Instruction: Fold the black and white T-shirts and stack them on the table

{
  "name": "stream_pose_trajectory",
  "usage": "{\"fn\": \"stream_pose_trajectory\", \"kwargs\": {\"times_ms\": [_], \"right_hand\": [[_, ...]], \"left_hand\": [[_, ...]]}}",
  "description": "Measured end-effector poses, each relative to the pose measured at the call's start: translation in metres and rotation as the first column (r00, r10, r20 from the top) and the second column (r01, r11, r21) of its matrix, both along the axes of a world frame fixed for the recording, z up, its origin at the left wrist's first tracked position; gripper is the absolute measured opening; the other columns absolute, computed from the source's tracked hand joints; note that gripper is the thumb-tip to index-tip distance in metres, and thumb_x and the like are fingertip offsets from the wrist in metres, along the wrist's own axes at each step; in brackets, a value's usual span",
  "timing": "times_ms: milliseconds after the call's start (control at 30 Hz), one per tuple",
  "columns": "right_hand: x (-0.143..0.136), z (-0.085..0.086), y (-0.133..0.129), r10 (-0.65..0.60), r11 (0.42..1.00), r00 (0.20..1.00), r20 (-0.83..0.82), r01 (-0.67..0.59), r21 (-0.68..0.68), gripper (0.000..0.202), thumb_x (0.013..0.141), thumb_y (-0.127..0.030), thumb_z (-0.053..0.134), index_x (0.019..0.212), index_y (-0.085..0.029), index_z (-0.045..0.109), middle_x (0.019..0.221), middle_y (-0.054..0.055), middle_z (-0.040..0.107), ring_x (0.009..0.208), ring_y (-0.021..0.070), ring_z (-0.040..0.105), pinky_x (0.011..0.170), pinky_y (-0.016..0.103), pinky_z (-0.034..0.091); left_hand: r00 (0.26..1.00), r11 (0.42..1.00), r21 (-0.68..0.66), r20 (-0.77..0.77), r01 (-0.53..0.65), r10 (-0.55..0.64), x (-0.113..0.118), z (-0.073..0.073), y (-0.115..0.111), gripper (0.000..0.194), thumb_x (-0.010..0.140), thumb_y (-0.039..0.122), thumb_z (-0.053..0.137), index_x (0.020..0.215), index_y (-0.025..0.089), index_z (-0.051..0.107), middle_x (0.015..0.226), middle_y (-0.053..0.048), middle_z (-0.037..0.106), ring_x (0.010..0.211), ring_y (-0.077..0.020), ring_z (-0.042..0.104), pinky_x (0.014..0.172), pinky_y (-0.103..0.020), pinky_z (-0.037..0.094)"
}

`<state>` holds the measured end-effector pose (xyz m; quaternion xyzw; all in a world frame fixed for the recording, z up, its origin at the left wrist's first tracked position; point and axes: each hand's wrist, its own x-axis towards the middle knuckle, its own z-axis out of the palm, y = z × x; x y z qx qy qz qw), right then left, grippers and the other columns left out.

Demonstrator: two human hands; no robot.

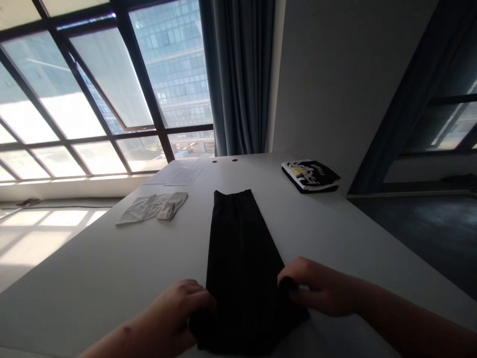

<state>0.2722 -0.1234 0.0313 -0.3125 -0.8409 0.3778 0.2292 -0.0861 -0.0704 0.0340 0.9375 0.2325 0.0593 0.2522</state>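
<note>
A long black garment lies lengthwise on the white table, its narrower end pointing away from me. My left hand grips the near left edge of the cloth between thumb and fingers. On the opposite edge, my right hand pinches a bunched fold of the same black fabric. The near end of the garment spreads wider between both hands and is dark, so its folds are hard to make out.
A pale, crumpled cloth item rests at the left. Thin, flat sheets lie behind it. At the back right sits a folded stack of black and white garments. Windows and a blue curtain stand beyond the table.
</note>
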Motion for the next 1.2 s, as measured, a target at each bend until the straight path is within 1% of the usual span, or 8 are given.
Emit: {"fn": "stream_pose_trajectory", "kwargs": {"times_ms": [133, 233, 367, 633, 833, 1000, 1100, 1200], "right_hand": [[0.022, -0.02, 0.025, -0.295, 0.936, 0.955, 0.022, 0.293, -0.194, 0.049, 0.1, -0.061, 0.051, 0.078, -0.017, 0.057, 0.07, -0.001, 0.054, 0.064, 0.0136, 0.048, 0.062, 0.026, 0.037], [0.027, -0.034, 0.036, -0.453, 0.878, 0.858, 0.24, 0.477, -0.049, 0.027, 0.094, -0.042, 0.059, 0.081, -0.018, 0.061, 0.077, 0.002, 0.062, 0.07, 0.0162, 0.054, 0.066, 0.027, 0.035], [0.024, -0.038, 0.039, -0.454, 0.886, 0.768, 0.451, 0.442, 0.138, 0.015, 0.086, -0.027, 0.065, 0.077, -0.019, 0.056, 0.079, 0.002, 0.063, 0.071, 0.0155, 0.054, 0.065, 0.027, 0.031], [0.033, -0.023, 0.04, -0.308, 0.937, 0.826, 0.472, 0.35, -0.003, 0.014, 0.087, -0.025, 0.061, 0.076, -0.019, 0.054, 0.083, 0.002, 0.064, 0.077, 0.0169, 0.057, 0.068, 0.026, 0.035], [0.033, -0.025, 0.046, -0.355, 0.907, 0.759, 0.546, 0.421, 0.004, 0.022, 0.086, -0.028, 0.066, 0.073, -0.019, 0.052, 0.08, 0.002, 0.063, 0.074, 0.017, 0.056, 0.067, 0.027, 0.035], [0.044, -0.034, 0.056, -0.453, 0.884, 0.78, 0.433, 0.454, 0.106, 0.017, 0.089, -0.035, 0.068, 0.083, -0.019, 0.061, 0.09, 0.005, 0.068, 0.082, 0.0193, 0.06, 0.075, 0.03, 0.044], [0.052, -0.051, 0.075, -0.567, 0.814, 0.801, 0.192, 0.508, 0.283, 0.023, 0.099, -0.039, 0.056, 0.102, -0.02, 0.068, 0.111, 0.01, 0.07, 0.106, 0.0244, 0.063, 0.097, 0.038, 0.048], [0.053, -0.072, 0.113, -0.618, 0.76, 0.778, 0.115, 0.552, 0.344, 0.035, 0.103, -0.041, 0.051, 0.127, -0.021, 0.068, 0.132, 0.012, 0.067, 0.126, 0.0272, 0.058, 0.111, 0.045, 0.044]], "left_hand": [[0.966, 0.966, -0.024, -0.035, -0.257, 0.256, 0.004, -0.026, 0.034, 0.018, 0.085, 0.025, 0.057, 0.1, 0.025, 0.066, 0.093, -0.003, 0.073, 0.083, -0.0207, 0.068, 0.077, -0.032, 0.052], [0.94, 0.94, 0.017, -0.015, -0.34, 0.34, 0.006, -0.046, 0.057, 0.017, 0.09, 0.032, 0.059, 0.104, 0.024, 0.065, 0.099, -0.004, 0.072, 0.089, -0.0224, 0.067, 0.083, -0.035, 0.052], [0.967, 0.964, 0.083, 0.055, -0.252, 0.248, 0.004, -0.065, 0.072, 0.015, 0.089, 0.027, 0.064, 0.103, 0.024, 0.066, 0.096, -0.004, 0.07, 0.095, -0.0242, 0.064, 0.089, -0.038, 0.051], [0.981, 0.995, 0.079, 0.191, -0.055, 0.039, 0.009, -0.053, 0.089, 0.008, 0.098, 0.03, 0.061, 0.102, 0.024, 0.065, 0.098, -0.004, 0.069, 0.093, -0.0202, 0.063, 0.085, -0.033, 0.05], [0.992, 0.994, 0.058, 0.093, -0.095, 0.089, 0.016, -0.058, 0.109, 0.006, 0.093, 0.029, 0.066, 0.094, 0.024, 0.065, 0.094, -0.003, 0.068, 0.092, -0.0213, 0.062, 0.087, -0.035, 0.051], [0.967, 0.946, 0.211, 0.112, -0.247, 0.228, 0.018, -0.071, 0.126, 0.032, 0.097, 0.039, 0.061, 0.128, 0.031, 0.067, 0.136, -0.008, 0.061, 0.121, -0.0289, 0.059, 0.108, -0.049, 0.045], [0.931, 0.888, 0.277, 0.118, -0.366, 0.346, 0.034, -0.077, 0.157, 0.042, 0.102, 0.042, 0.052, 0.143, 0.034, 0.06, 0.148, -0.008, 0.056, 0.133, -0.0316, 0.055, 0.114, -0.056, 0.039], [0.891, 0.844, 0.284, 0.126, -0.454, 0.437, 0.063, -0.082, 0.208, 0.049, 0.105, 0.046, 0.047, 0.151, 0.032, 0.055, 0.15, -0.01, 0.058, 0.141, -0.0329, 0.05, 0.118, -0.055, 0.037]]}}
